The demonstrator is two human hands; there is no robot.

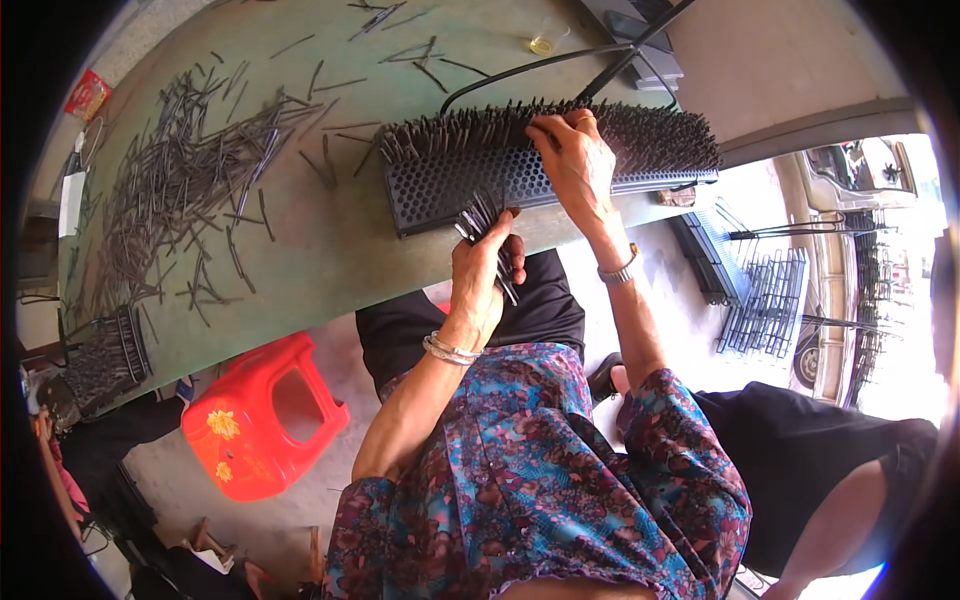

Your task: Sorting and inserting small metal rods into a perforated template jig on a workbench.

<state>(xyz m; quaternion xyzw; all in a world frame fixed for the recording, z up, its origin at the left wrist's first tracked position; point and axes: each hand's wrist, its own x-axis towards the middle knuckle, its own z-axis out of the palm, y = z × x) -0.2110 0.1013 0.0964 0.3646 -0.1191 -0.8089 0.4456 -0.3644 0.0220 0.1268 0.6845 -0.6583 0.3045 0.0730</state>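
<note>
A long black perforated rack (440, 190) lies at the table's near edge. Rows of short dark sticks (655, 137) stand upright in its far holes, while the nearer holes along its front left part are bare. My left hand (483, 262) is closed around a bundle of thin dark sticks (480, 213), just in front of the rack. Over the rack, my right hand (578, 165) has its fingers pinched together at the front edge of the standing sticks. Whatever is between those fingertips is hidden.
Loose dark sticks (190, 165) are heaped on the green table (330, 240) at left. Bent black bars (540, 75) rise behind the rack, near a small cup (541, 46). A red stool (262, 420) stands below. Another person's leg (800, 450) is at right, near blue-black racks (765, 300).
</note>
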